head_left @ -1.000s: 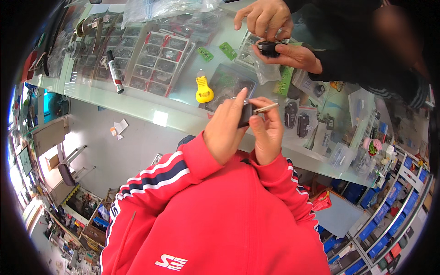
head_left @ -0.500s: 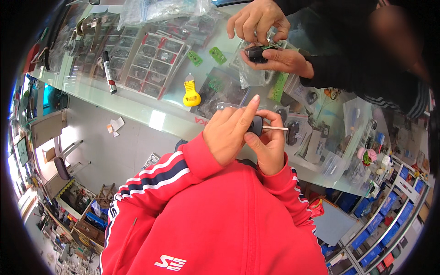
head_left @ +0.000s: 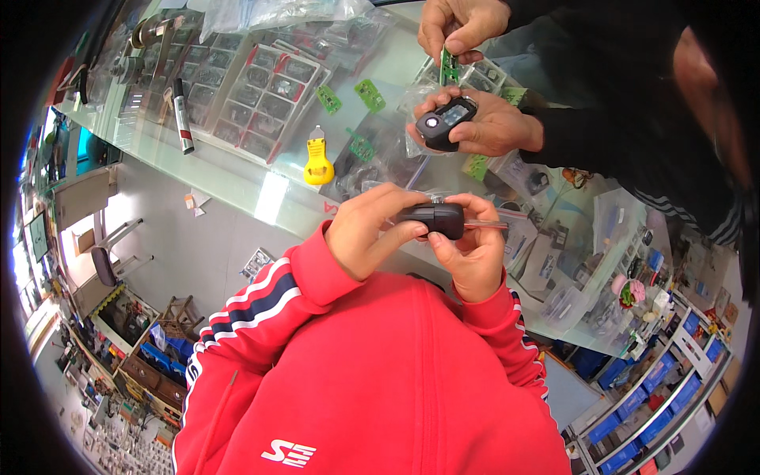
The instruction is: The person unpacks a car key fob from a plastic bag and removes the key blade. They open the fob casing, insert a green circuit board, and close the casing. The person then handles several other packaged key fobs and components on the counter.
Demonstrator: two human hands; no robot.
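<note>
Between my two hands is a black car key (head_left: 440, 217), its metal blade sticking out to the right. My left hand (head_left: 366, 231) grips the left end of the key's case, thumb below and fingers above. My right hand (head_left: 476, 257) is closed around the blade end, thumb against the lower side of the case. Across the counter, a co-worker's hand holds an opened black key fob (head_left: 445, 125), and the co-worker's other hand pinches a green circuit board (head_left: 449, 66) over it. A yellow-handled tool (head_left: 319, 165) with a short flat tip lies left of my left hand.
On the glass counter (head_left: 237, 184) lie loose green circuit boards (head_left: 369, 96), a marker pen (head_left: 183, 117) and a compartment tray (head_left: 265, 103). Plastic bags (head_left: 277, 16) lie at the far edge. To the right are bagged parts and pink flowers (head_left: 629, 290); shelves with blue bins (head_left: 633, 408) stand lower right.
My left hand has gone from an extended finger beside the key to gripping its case, which now lies level. The co-worker's upper hand has lifted the circuit board away from the fob.
</note>
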